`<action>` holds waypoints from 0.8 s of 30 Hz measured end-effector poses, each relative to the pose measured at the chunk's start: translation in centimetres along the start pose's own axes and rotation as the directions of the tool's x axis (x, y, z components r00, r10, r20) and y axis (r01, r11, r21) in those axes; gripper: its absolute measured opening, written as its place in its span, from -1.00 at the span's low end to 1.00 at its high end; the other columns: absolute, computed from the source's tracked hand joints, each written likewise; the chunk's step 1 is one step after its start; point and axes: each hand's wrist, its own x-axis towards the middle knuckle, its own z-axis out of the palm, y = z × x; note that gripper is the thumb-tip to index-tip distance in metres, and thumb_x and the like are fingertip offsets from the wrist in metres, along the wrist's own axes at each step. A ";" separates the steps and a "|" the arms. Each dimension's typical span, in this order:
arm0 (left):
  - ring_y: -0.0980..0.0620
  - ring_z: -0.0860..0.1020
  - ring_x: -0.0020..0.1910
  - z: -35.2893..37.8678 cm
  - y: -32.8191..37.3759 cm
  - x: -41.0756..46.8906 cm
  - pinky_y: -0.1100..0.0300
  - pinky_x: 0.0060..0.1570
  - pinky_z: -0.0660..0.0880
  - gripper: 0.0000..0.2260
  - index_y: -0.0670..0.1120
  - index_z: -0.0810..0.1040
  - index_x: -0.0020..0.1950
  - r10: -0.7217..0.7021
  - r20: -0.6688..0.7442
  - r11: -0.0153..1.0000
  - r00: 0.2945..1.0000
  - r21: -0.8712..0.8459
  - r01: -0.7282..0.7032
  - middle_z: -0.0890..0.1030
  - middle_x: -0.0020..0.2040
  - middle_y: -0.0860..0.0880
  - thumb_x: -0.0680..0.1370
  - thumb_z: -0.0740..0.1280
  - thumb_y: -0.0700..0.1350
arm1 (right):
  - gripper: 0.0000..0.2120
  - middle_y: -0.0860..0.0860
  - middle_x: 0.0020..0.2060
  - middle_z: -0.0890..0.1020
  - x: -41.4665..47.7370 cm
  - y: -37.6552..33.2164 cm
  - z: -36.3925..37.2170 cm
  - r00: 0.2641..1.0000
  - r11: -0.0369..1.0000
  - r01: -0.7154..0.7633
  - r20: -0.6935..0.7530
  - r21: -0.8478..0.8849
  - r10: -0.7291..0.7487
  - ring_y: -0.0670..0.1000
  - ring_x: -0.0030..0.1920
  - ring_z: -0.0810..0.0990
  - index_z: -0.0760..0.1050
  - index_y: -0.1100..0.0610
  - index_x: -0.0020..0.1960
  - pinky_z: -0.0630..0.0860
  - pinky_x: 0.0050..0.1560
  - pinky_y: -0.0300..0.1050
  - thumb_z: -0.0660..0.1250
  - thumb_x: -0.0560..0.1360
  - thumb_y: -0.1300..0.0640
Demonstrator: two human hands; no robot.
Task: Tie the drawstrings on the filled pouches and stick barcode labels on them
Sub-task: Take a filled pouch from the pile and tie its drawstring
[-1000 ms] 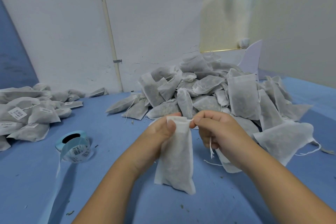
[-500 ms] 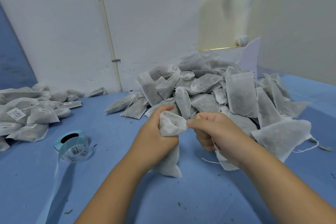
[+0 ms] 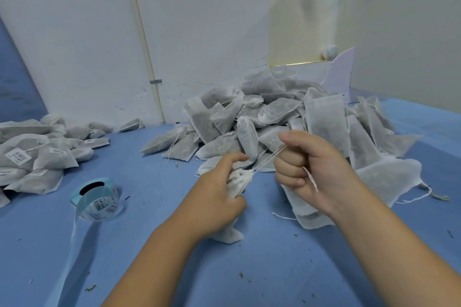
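The pouch (image 3: 237,179) is standing near the middle of the surface (image 3: 174,269), its bottom corner touching the blue cover. The left hand (image 3: 217,197) is wrapping its grip round the bunched neck. The drawstring (image 3: 268,159) is running taut toward 2 o'clock into the right hand (image 3: 306,164), whose grip is closing in a fist on it, a loose end dangling below. The pile (image 3: 274,117) of unlabelled pouches is crowding in from 12 to 3 o'clock, partly hidden behind the right hand. The label roll (image 3: 98,198) is lying at 9 o'clock, and labelled pouches (image 3: 37,154) are heaping up well beyond it at 10 o'clock.
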 end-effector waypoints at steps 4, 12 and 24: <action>0.24 0.45 -0.30 0.4 0.4 -0.1 0.36 -0.29 0.38 -0.61 0.30 0.45 0.02 0.004 0.053 0.998 0.999 -0.064 0.000 0.51 -0.27 0.25 0.29 0.19 -0.09 | -0.61 -0.05 -0.51 -0.03 0.1 -0.6 -0.3 0.997 0.993 0.053 -0.054 0.108 -0.047 -0.05 -0.53 -0.05 0.07 0.01 -0.41 -0.04 -0.57 -0.27 0.26 0.41 0.17; 0.48 0.45 0.04 0.6 1.3 -0.6 0.58 -0.08 0.32 -0.66 0.52 0.39 0.18 0.093 0.144 0.995 0.985 -0.053 -0.086 0.53 0.06 0.44 0.41 0.18 0.36 | -0.59 -0.05 -0.49 -0.02 0.1 -0.6 -1.0 0.994 0.989 0.061 -0.103 0.134 -0.048 -0.06 -0.52 -0.04 0.02 0.01 -0.34 -0.01 -0.58 -0.25 0.28 0.40 0.14; 0.27 0.60 -0.13 -0.3 1.3 -0.4 0.35 -0.12 0.51 -0.68 0.19 0.60 -0.29 -0.019 0.034 0.999 0.999 0.037 0.018 0.66 -0.17 0.26 0.53 0.24 -0.18 | -0.59 -0.03 -0.50 0.16 0.5 0.6 -2.5 0.990 0.956 0.022 -0.128 -0.293 -0.062 -0.07 -0.53 0.05 0.26 0.04 -0.46 -0.01 -0.51 -0.25 0.30 0.52 0.22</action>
